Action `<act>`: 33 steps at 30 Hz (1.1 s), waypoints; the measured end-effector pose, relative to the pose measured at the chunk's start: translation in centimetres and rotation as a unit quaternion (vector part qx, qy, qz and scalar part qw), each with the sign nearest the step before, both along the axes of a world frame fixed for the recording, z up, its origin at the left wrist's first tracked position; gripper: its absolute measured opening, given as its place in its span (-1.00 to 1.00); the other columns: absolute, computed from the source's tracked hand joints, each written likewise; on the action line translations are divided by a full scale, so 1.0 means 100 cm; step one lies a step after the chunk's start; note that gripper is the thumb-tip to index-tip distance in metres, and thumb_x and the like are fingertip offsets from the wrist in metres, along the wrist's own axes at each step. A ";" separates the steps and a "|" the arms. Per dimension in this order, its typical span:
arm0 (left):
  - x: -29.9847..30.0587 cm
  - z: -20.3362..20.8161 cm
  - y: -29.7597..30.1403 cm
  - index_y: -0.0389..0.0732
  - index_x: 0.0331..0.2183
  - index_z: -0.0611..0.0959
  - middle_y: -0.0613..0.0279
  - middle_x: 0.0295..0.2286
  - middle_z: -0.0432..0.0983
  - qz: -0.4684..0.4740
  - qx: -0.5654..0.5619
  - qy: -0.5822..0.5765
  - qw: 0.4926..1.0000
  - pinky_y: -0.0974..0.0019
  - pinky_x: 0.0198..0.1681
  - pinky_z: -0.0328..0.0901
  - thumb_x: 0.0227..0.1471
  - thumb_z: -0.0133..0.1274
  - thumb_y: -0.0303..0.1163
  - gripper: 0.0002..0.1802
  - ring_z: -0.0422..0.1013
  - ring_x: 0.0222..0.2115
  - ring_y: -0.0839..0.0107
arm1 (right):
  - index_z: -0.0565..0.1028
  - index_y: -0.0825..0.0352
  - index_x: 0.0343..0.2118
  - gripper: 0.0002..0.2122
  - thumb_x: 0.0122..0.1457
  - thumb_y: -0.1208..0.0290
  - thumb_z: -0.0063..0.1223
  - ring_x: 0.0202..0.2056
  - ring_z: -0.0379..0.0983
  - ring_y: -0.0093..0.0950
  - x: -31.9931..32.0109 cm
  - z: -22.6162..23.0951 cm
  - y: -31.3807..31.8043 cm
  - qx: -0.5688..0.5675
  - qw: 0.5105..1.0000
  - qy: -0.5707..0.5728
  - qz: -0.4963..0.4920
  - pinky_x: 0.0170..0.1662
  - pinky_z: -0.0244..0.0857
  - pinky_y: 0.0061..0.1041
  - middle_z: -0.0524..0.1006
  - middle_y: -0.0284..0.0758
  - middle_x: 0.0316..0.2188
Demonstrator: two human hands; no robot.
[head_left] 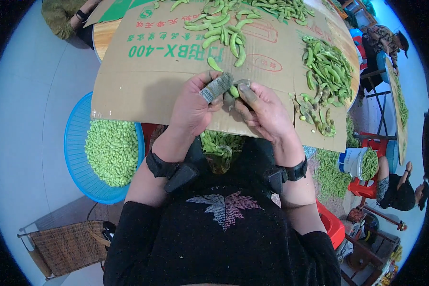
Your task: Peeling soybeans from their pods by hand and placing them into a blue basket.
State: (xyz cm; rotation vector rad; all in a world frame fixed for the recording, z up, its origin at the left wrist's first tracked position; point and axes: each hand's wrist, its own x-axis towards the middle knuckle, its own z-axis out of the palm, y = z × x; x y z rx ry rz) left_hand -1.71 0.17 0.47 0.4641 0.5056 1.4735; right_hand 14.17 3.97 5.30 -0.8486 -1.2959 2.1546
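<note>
My left hand and my right hand meet above the near part of a flat cardboard sheet. Pinched between their fingertips is a green bean pod, partly hidden by the fingers. A dark grey wrap covers a finger of my left hand, and the right fingertips look stained and wrapped too. Just beyond the hands, loose bean pods spread toward the far edge. A larger heap of pods lies to the right. Nearer me, some discoloured pods lie with a few loose beans.
Left of the table stands a blue basket of shelled green beans. A bag of pods sits below the cardboard's near edge. On the right are a white bucket, pods across the floor, red stools and other people.
</note>
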 end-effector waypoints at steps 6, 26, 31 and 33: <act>0.004 0.015 -0.002 -0.26 -0.36 0.52 0.38 -0.48 0.43 0.092 -0.004 0.165 0.982 0.59 -0.53 0.15 -0.08 -0.04 -0.64 -0.84 0.29 -0.52 0.68 | 0.35 0.30 -0.35 -0.78 0.26 0.29 -0.33 -0.72 -0.01 -0.81 0.009 0.006 -0.008 0.013 1.000 -0.009 0.016 -0.68 -0.15 -0.78 0.21 -0.58 -0.70; 0.005 0.002 -0.004 -0.27 -0.38 0.50 0.39 -0.52 0.38 -0.079 -0.004 -0.003 0.997 0.60 -0.56 0.05 -0.10 -0.03 -0.58 -0.86 0.19 -0.58 0.72 | 0.40 0.33 -0.52 -0.81 0.20 0.40 -0.17 -0.73 0.11 -0.79 0.005 -0.012 -0.014 -0.005 0.997 -0.043 -0.061 -0.68 -0.05 -0.76 0.31 -0.53 -0.72; 0.008 -0.005 -0.001 -0.27 -0.40 0.48 0.34 -0.53 0.38 0.054 0.053 0.281 0.957 0.56 -0.47 0.20 -0.12 0.03 -0.52 -0.86 0.30 -0.51 0.63 | 0.40 0.31 -0.51 -0.84 0.17 0.40 -0.13 -0.74 0.09 -0.79 0.000 -0.015 -0.013 0.091 0.981 -0.120 -0.122 -0.70 -0.07 -0.76 0.30 -0.54 -0.73; -0.001 -0.012 -0.001 -0.24 -0.28 0.44 0.31 -0.36 0.45 -0.022 0.046 0.149 0.988 0.58 -0.43 0.20 -0.18 0.08 -0.58 -0.68 0.33 -0.45 0.62 | 0.40 0.31 -0.52 -0.83 0.17 0.39 -0.12 -0.74 0.09 -0.79 0.004 -0.015 -0.008 0.022 0.993 -0.051 -0.107 -0.70 -0.07 -0.75 0.30 -0.54 -0.74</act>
